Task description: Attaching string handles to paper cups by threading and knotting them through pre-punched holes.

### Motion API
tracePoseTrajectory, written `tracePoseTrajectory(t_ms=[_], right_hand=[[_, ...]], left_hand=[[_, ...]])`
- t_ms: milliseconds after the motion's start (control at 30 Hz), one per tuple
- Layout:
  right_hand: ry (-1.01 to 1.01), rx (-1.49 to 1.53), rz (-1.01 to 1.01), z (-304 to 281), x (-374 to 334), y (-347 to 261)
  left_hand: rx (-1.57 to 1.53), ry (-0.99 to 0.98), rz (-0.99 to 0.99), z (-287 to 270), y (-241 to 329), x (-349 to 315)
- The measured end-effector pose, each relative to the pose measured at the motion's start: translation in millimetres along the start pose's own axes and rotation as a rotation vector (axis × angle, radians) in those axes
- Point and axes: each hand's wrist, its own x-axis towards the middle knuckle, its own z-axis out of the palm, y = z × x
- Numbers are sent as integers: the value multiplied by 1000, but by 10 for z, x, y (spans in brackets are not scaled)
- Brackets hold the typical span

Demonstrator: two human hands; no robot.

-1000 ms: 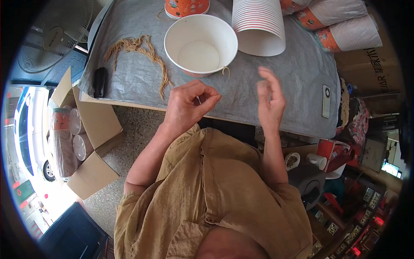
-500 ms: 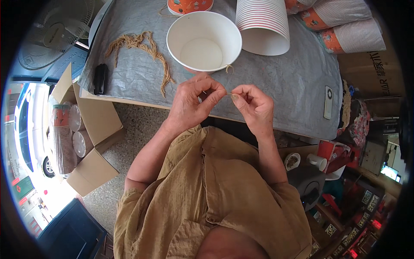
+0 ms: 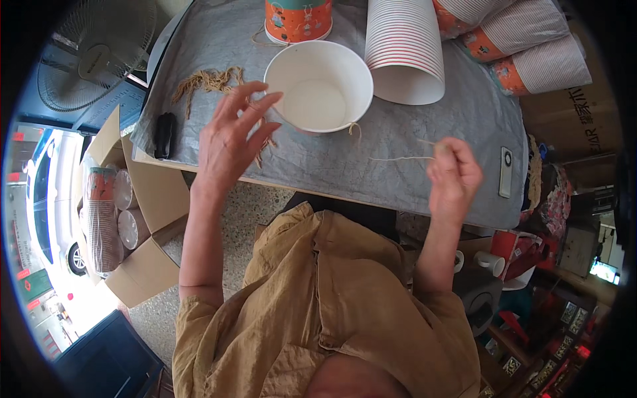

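A white paper bucket (image 3: 320, 99) stands upright on the grey-covered table (image 3: 318, 169), its inside facing me. From its front rim hangs a small knotted piece of twine (image 3: 355, 128). My left hand (image 3: 229, 136) is raised by the bucket's left side, fingers spread and holding nothing. It partly covers a bundle of tan twine (image 3: 209, 81) lying behind it. Off to the right, my right hand (image 3: 454, 179) is closed in a pinch on a thin strand of string (image 3: 401, 158), whose loose end points left toward the bucket.
Behind the bucket stands an orange printed bucket (image 3: 298, 23). A stack of nested white buckets (image 3: 406, 56) lies to its right, with wrapped stacks (image 3: 544, 66) beyond. A black object (image 3: 164, 134) and a metal tool (image 3: 505, 172) lie near the table's sides. An open carton (image 3: 156, 192) stands at left.
My hands have moved apart. The left let go and opened, going up and left; the right went right and down with the string. The view has shifted slightly.
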Motion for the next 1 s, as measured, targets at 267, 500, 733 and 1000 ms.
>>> tracePoseTrajectory(t_ms=[267, 500, 733, 1000], right_hand=[[-133, 48, -552, 129, -180, -502], [-80, 2, -641, 67, -112, -576], [-174, 102, -592, 73, -95, -645], [-411, -423, -244, 348, 68, -694]], left_hand=[[37, -136, 99, 296, 313, 24], [-220, -259, -12, -17, 187, 197], [-71, -239, 82, 101, -57, 172], [-302, -240, 21, 304, 97, -87]])
